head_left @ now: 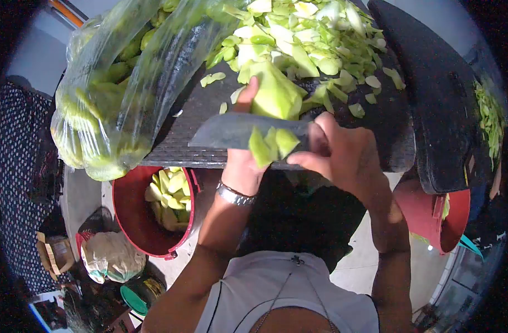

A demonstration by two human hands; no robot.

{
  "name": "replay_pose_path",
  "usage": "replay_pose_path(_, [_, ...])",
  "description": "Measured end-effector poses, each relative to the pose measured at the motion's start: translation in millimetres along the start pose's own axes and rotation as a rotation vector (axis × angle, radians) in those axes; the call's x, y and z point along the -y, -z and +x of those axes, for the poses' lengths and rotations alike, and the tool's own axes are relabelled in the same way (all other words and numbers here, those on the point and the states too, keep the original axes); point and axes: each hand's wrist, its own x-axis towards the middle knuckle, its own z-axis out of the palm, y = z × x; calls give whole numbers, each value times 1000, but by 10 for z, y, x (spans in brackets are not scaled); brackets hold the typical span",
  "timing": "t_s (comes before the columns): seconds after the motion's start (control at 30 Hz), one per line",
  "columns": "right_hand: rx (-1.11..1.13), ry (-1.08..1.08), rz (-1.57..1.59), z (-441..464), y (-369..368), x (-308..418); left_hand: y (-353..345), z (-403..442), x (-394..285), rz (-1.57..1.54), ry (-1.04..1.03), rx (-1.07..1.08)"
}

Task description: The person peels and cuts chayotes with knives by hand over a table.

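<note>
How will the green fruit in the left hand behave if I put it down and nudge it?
The green fruit is probably firm, given its crisp cut ridges. It may rock rather than roll, since flat facets show. Its pared surface could be slippery.

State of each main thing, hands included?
Left hand: holding green fruit
Right hand: gripping knife
Knife: blurred, green slices against blade
Green fruit: cut into facets
Peelings: heaped, some scattered
Plastic bag: bulging
Left bucket: partly filled
Right bucket: contents mostly hidden
</note>
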Motion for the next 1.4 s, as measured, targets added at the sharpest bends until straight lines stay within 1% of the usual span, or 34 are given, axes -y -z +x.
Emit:
replay_pose_path(0.03, [-26,71,-43,-31,-68,-12,-36,-7,48,53,-40,-44])
replay_pose_path(0.07, [-28,83,-49,-46,-96,-18,-56,-20,89,105,-80,-89])
replay_pose_path(0.17, [-30,130,-73,-42,-104,-21,-93,20,125,115,-81,-107])
replay_pose_path(0.27, [-21,155,-97,-52,-79,-12,43,43,120,126,-2,22])
replay_pose_path(0.33, [-24,163,-106,-32,-85,-40,43,38,116,120,-8,1])
replay_pose_path(0.37, [-25,130,-116,-13,-62,-71,45,33,114,117,-10,-10])
replay_pose_path(0.47, [-31,16,-133,34,8,-187,79,45,201,46,-109,-97])
replay_pose_path(0.5, [-24,-31,-129,37,7,-209,99,73,196,-18,-63,-106])
replay_pose_path(0.53, [-20,-75,-128,47,9,-224,107,64,185,18,-62,-94])
replay_pose_path(0.6, [-55,31,-116,21,-13,-184,114,57,168,90,-55,-62])
replay_pose_path(0.63, [-65,79,-105,-10,-32,-169,96,44,172,30,-49,-9])
replay_pose_path(0.73, [-41,39,-108,71,42,-220,80,29,233,110,-133,-73])
replay_pose_path(0.77, [-33,-30,-149,84,52,-293,121,69,225,-14,-53,-109])
replay_pose_path(0.87, [-42,-115,-151,38,103,-313,110,-25,102,-23,22,46])
replay_pose_path(0.9, [-53,-78,-158,45,97,-308,55,-2,183,0,-94,-83])
replay_pose_path(0.97, [-72,-12,-164,29,65,-289,29,-23,275,7,-111,-135])
replay_pose_path(1.0, [-52,-61,-97,49,75,-311,31,-46,297,13,-119,-160])
replay_pose_path(1.03, [-32,-112,-29,109,107,-362,74,-95,215,292,-59,-16])
replay_pose_path(1.07, [-18,-155,32,195,161,-435,40,-42,185,194,5,-100])
replay_pose_path(1.13, [-90,-182,-43,308,200,-956,-10,-86,105,195,-2,-80])
replay_pose_path(1.2, [-135,-84,-86,395,166,-1070,-11,-55,62,166,54,-35])
replay_pose_path(1.23, [-149,15,-86,418,121,-1061,-2,-54,51,154,85,-18])
replay_pose_path(1.3, [-141,49,-68,441,79,-937,11,-24,89,165,117,-38])
replay_pose_path(1.33, [-115,-20,-48,380,95,-621,30,-6,107,173,136,-48])
replay_pose_path(1.37, [-85,-91,-26,310,122,-377,88,-16,63,132,193,66])
replay_pose_path(1.4, [-14,11,-1,246,168,-237,108,-6,83,111,149,40])
